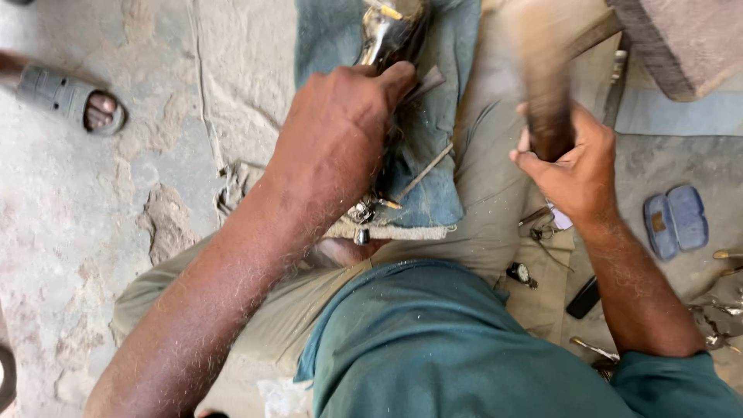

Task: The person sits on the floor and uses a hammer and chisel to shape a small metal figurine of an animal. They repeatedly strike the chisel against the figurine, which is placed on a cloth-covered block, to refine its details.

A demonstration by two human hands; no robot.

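My left hand [340, 131] presses down on a shiny dark shoe [389, 32] that lies on a blue cloth [437, 116] spread over my lap. Under its fingers a thin metal tool [424, 83] sticks out toward the right. My right hand [576, 166] grips the dark wooden handle of a hammer [546, 85]; the handle is raised and blurred with motion, to the right of the shoe. A thin metal rod [424, 172] lies slanted on the cloth below the left hand.
Someone else's sandalled foot [73, 101] rests on the cracked concrete floor at left. On the mat at right lie a blue case [676, 220], a black flat object [582, 297], a small watch-like piece [521, 272] and several metal tools [716, 317]. A block edge [681, 46] sits top right.
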